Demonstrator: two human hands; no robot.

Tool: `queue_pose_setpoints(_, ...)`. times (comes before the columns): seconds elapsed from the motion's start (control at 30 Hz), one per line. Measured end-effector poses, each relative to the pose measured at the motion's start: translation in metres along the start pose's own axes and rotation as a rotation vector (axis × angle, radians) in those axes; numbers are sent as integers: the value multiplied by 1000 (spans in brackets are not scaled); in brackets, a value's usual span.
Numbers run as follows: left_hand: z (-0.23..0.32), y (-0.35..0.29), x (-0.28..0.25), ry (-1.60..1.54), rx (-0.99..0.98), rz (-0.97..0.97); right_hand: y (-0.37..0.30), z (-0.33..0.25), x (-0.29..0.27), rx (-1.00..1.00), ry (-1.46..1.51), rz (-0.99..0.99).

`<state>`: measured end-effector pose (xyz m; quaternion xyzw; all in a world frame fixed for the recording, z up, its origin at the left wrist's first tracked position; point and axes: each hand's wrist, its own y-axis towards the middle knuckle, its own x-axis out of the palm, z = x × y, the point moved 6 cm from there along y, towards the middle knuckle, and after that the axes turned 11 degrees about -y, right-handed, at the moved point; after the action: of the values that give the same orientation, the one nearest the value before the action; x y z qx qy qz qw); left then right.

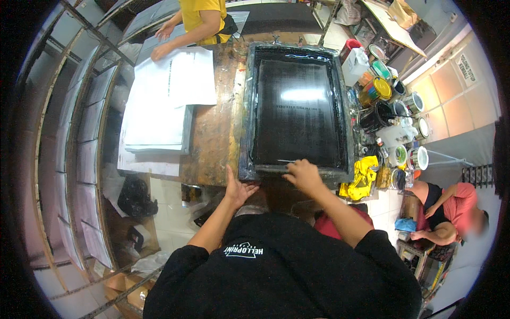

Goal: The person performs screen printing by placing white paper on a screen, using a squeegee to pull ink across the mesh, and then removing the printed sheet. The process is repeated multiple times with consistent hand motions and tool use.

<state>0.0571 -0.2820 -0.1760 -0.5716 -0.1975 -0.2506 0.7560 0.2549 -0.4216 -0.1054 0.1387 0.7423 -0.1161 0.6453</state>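
A screen-printing frame [245, 114] lies on the wooden table before me, its mesh [297, 127] covered with wet black ink that reflects a lamp. My right hand [304, 175] is at the near end of the frame, fingers curled down over what looks like a squeegee [270, 168] lying across that end; the hand hides much of it. At the frame's near left corner, my left hand [239, 191] is open, thumb up and fingers apart, with the palm by the table edge. Nothing shows in it.
Left of the frame, a stack of white sheets [151, 114] lies on the table [210, 133]; a co-worker in yellow [204, 21] handles its far end. Ink cans [377, 90] and a yellow cloth [363, 178] crowd the right. Racks [93, 159] stand left; another person [451, 207] sits right.
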Motion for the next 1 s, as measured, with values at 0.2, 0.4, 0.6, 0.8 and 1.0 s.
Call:
queue_pose_setpoints(0.2, -9, 15, -16, 27, -59, 22, 39, 9, 16, -16, -118, 88)
queue_pose_setpoints(0.4, -9, 6, -15, 10, -93, 46, 224, 108, 7, 4, -189, 217)
queue_pose_setpoints(0.6, -4, 8, -32, 1, -280, -144, 386, 222, -14, -102, -142, 216)
queue_pose_setpoints(0.8, -27, 9, -60, 10, -186, -137, 400, 224, -21, -19, -246, 262)
queue_pose_setpoints(1.0, -13, -9, -26, 156, 8, -117, 284, 143, -15, -26, -272, 132)
